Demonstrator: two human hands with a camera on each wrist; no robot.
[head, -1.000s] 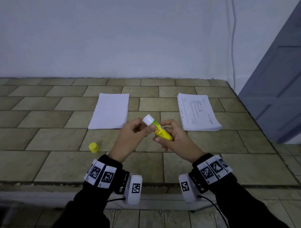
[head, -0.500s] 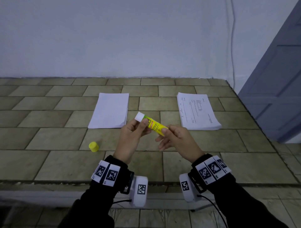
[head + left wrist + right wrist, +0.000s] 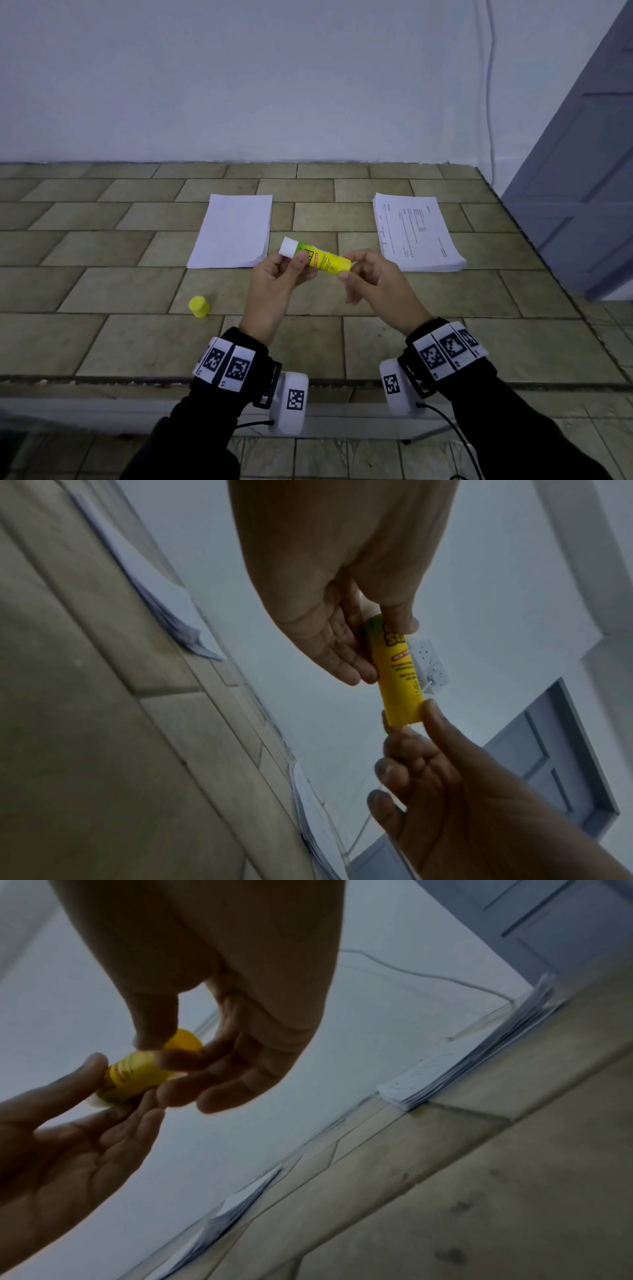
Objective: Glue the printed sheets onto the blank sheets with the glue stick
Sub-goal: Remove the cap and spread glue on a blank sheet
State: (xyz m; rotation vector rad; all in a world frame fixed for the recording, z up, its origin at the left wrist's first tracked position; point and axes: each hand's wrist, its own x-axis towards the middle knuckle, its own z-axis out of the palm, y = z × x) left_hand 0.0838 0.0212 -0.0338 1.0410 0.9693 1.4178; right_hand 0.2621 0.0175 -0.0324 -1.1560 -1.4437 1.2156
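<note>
An uncapped yellow glue stick (image 3: pixel 320 261) with a white tip hangs in the air between both hands, lying nearly level, tip to the left. My left hand (image 3: pixel 279 277) pinches its upper part (image 3: pixel 394 653) near the tip with thumb and fingers. My right hand (image 3: pixel 368 279) pinches its base end (image 3: pixel 164 1058) with thumb and fingertips. The yellow cap (image 3: pixel 199 306) stands on the tiled counter to the left. A stack of blank sheets (image 3: pixel 234 231) lies behind the hands on the left, a stack of printed sheets (image 3: pixel 414 233) on the right.
The tiled counter (image 3: pixel 102 335) ends at a front edge just under my wrists and meets a white wall behind. A grey-blue door (image 3: pixel 582 171) stands at the right, with a white cable (image 3: pixel 491 85) running down the wall beside it.
The glue stick has tilted from steep to nearly level, its tip swinging left. My left hand has moved up onto its upper part; my right hand has slid to the base end.
</note>
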